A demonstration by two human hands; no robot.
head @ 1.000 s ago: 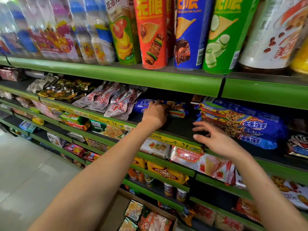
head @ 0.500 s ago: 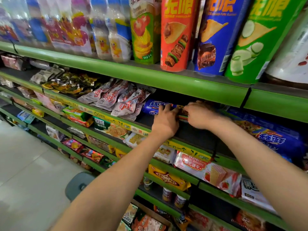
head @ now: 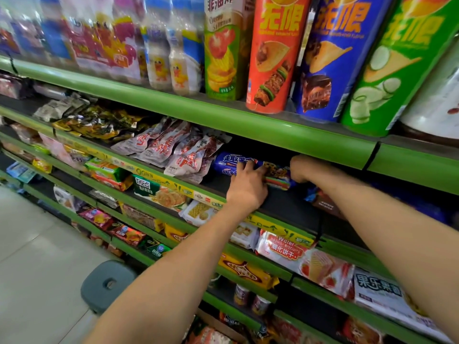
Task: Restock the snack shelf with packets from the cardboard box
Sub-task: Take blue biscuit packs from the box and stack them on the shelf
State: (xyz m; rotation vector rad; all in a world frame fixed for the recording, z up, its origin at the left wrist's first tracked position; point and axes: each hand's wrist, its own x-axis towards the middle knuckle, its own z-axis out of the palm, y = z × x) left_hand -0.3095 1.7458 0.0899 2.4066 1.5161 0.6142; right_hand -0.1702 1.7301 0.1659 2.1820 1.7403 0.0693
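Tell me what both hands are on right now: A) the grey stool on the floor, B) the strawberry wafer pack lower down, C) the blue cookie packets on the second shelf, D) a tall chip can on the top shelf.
C: the left hand and right hand both reach to the blue cookie packets under the top shelf.

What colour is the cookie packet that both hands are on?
Blue cookie packet with white lettering, seen in the head view, under the left hand and right hand.

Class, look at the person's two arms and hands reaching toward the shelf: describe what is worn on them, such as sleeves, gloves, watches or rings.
Nothing is worn. The left hand and right hand are gloveless; both forearms are bare, without sleeves, watch or bracelet. No rings are visible.
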